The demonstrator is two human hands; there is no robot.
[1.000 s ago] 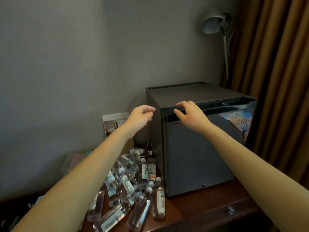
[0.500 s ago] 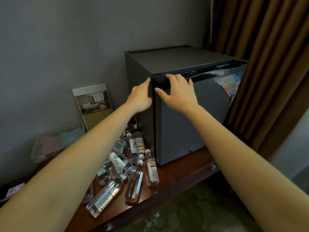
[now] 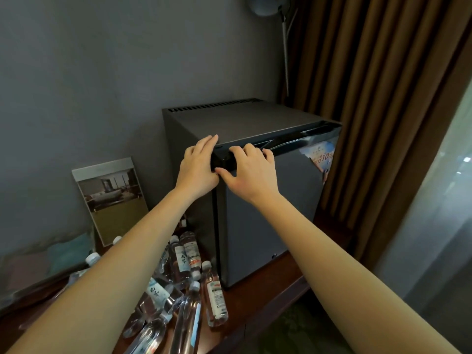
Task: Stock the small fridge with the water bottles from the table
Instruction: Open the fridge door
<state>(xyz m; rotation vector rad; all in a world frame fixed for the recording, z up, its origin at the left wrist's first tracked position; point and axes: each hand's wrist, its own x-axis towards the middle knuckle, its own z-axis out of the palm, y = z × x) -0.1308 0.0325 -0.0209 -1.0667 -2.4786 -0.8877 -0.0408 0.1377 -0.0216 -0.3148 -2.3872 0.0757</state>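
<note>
A small dark grey fridge (image 3: 270,215) stands on the wooden table (image 3: 265,297) with its door closed. My left hand (image 3: 198,167) lies flat against the fridge's upper left corner, fingers reaching onto the top. My right hand (image 3: 251,169) grips the glossy black handle strip (image 3: 293,140) along the door's top edge, at its left end. Several clear water bottles (image 3: 178,290) with white caps lie in a heap on the table left of the fridge, partly hidden by my left forearm.
A framed picture (image 3: 112,200) leans on the grey wall left of the fridge. Brown curtains (image 3: 378,98) hang right of it, with a floor lamp pole (image 3: 286,54) at the corner. A sticker (image 3: 320,157) sits on the door's upper right. The table's front edge is near.
Both hands have closed in on the fridge's upper left corner: the left went from mid-air onto its side, the right slid left along the handle. The view has shifted.
</note>
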